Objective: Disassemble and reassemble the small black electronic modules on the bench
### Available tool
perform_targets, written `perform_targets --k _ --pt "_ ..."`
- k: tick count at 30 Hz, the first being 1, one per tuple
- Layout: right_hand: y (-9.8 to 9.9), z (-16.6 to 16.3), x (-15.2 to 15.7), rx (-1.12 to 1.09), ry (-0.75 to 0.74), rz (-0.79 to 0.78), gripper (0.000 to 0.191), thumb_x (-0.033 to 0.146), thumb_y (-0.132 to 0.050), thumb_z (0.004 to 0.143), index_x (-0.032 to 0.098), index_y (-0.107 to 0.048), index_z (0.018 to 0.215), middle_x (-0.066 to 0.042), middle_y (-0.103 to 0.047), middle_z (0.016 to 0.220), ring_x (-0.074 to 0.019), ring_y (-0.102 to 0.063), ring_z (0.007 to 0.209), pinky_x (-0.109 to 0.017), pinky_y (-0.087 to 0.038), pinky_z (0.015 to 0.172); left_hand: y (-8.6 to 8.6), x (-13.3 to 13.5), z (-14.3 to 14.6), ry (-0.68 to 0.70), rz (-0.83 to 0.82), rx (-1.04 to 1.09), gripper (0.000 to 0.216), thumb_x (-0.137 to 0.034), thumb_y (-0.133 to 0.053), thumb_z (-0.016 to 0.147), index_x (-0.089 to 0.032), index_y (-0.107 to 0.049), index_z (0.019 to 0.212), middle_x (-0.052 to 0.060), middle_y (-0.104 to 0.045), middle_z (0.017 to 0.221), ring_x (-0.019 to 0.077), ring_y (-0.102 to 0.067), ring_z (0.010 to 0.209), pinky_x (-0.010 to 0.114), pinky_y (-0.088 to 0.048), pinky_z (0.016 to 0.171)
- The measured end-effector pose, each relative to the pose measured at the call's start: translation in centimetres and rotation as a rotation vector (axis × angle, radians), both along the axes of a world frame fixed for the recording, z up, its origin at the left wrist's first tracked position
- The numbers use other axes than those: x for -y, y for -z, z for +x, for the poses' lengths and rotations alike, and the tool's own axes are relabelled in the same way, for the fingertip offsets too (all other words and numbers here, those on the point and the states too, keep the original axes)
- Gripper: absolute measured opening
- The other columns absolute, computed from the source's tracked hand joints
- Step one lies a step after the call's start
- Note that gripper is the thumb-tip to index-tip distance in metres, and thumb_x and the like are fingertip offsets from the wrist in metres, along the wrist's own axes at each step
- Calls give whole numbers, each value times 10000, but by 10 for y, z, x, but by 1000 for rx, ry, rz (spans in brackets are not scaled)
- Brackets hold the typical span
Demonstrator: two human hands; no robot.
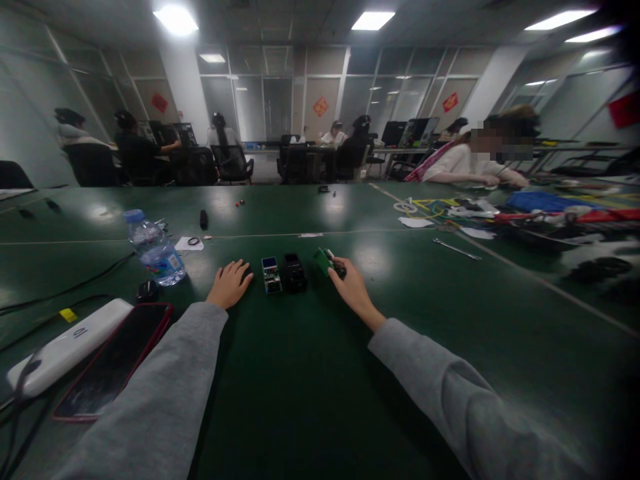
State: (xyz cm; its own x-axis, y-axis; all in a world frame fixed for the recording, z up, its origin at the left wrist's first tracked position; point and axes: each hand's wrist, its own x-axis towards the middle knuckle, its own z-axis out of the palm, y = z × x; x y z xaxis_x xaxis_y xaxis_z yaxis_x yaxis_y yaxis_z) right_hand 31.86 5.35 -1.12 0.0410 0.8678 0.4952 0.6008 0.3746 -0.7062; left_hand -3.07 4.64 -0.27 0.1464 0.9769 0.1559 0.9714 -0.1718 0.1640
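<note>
My left hand [230, 283] rests palm down on the green table [310, 373], fingers loosely spread, holding nothing. Just right of it lie a small blue-and-silver module [271, 274] and a black block [295, 272], side by side. My right hand [353, 288] is closed on a small green circuit board [325, 259], tilted up off the table; a dark part sits under my fingertips. Both arms wear grey sleeves.
A water bottle [155, 250] stands at left, with a white power bank [70, 347] and a red-cased phone [117, 363] nearer me. Cables trail off the left edge. A metal tool [453, 248] lies to the right. Another person [475, 163] sits beside clutter at far right.
</note>
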Motion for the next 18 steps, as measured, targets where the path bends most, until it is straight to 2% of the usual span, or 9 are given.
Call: perform_targets --k 3,6,9,14,18 --pt "2 2 -3 -133 42 -66 428 457 -432 885 165 -582 1161 -117 -642 1066 -266 -591 979 -441 -459 912 0 0 0 -3 -6 -3 537 -492 -282 983 -217 -431 1419 89 -369 1547 262 -325 1427 510 -259 1152" --pt "5 6 -7 -102 177 2 441 472 -366 899 157 -593 1108 -149 -605 1124 -280 -536 1073 -470 -396 992 0 0 0 -2 -4 1 537 -492 -281 982 -217 -431 1419 91 -370 1546 268 -324 1427 518 -260 1149" --pt "7 8 -10 -69 276 31 533 554 -364 904 129 -558 1160 -184 -570 1150 -298 -495 1108 -496 -364 1014 0 -1 0 -4 -6 8 541 -497 -282 981 -216 -438 1416 94 -375 1542 274 -334 1421 519 -265 1147" --pt "5 7 -6 -5 309 89 685 674 -389 893 114 -485 1276 -202 -518 1224 -318 -450 1174 -520 -329 1041 0 0 -1 2 6 14 536 -503 -280 981 -232 -435 1417 87 -389 1535 267 -339 1419 517 -265 1146" --pt "-1 5 -4 68 296 148 751 671 -462 881 120 -394 1388 -214 -423 1354 -335 -367 1286 -535 -317 1062 1 0 -1 -2 1 15 549 -508 -270 985 -218 -432 1421 95 -370 1545 269 -323 1426 517 -257 1149"
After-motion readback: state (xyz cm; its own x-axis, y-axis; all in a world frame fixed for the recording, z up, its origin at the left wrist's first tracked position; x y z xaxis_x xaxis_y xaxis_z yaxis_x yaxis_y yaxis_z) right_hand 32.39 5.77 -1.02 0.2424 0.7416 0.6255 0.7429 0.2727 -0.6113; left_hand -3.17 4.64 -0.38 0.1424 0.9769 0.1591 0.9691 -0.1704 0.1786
